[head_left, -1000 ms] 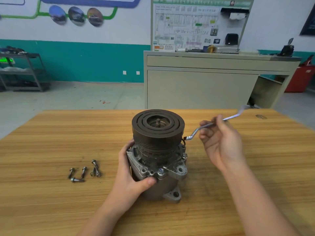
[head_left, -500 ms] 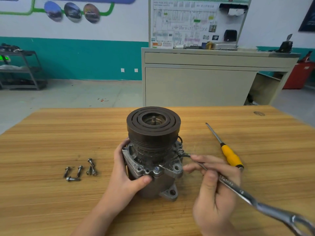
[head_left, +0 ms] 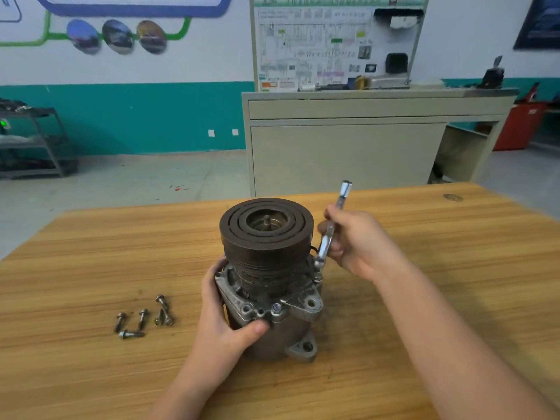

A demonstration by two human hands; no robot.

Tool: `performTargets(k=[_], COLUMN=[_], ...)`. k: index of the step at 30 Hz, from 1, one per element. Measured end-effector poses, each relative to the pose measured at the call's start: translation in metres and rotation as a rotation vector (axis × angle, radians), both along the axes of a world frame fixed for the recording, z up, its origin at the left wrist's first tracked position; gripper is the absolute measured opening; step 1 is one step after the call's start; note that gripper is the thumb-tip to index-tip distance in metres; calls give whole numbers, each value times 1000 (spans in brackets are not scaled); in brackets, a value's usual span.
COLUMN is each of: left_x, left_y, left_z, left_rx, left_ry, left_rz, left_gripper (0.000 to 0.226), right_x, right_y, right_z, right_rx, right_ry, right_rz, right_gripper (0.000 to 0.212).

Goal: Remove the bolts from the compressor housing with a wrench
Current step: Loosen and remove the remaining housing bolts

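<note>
The compressor (head_left: 269,283) stands upright on the wooden table (head_left: 91,253), its dark grooved pulley on top and the grey housing flange below. My left hand (head_left: 225,319) grips the housing from the left, thumb on the front flange. My right hand (head_left: 360,241) holds a silver wrench (head_left: 328,231) with its lower end set on a bolt (head_left: 317,277) at the flange's right side; the handle points up and away. Another bolt (head_left: 275,309) sits in the front flange. Several removed bolts (head_left: 142,318) lie loose to the left.
Beyond the table's far edge stands a beige workbench (head_left: 348,147) with a wiring display board. A metal shelf rack (head_left: 30,140) is at the far left, and a red bin (head_left: 521,125) at the far right.
My right hand swung the wrench from pointing toward me at the lower right to pointing up and away beside the pulley. The yellow screwdriver is now hidden behind my right arm.
</note>
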State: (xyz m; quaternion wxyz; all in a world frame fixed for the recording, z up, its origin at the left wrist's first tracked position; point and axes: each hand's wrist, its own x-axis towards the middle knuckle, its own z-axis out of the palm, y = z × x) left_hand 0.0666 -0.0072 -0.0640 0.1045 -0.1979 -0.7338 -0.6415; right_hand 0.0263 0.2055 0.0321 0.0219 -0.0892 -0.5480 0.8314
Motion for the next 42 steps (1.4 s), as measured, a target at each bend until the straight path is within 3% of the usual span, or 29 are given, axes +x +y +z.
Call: performTargets(k=[3,5,10,21,26,29,34,37,39,42], left_x=[0,1,3,3,2,2,1,2,2,2], left_y=[-1,-1,1,0,-1,-1,-2,-1,0,0], left_z=[1,2,6,6,5,5,5,5,5,4], left_rx=[-7,0,11,-13,-26,-24,-15,-11,-5,-4], left_ry=[-13,-21,-15,-27,-20,-24,-26,-20,-18,-23], left_rz=[-1,-6,-12,3,13,4,1,-2,-10,-9], left_gripper=[92,97,107,104,100,101,102,103,106,106], right_x=[18,36,72,83,87,91,90,72,50,14], right_y=[11,12,-5,-33,-45,-55,-58,-40,-21,-4], right_z=[4,-5,-35,-51,-60,-63,-65,-57,-46,-28], right_rx=[-61,28,17,102,328,410,348,-7,-208,-130], right_ry=[167,284,476,770,926,992,919,655,407,82], right_rz=[-221,-376,-606,-762,-757,-748,-804,-804,-627,-254], right_gripper=[7,14,23,20,7,11,24,26,26,23])
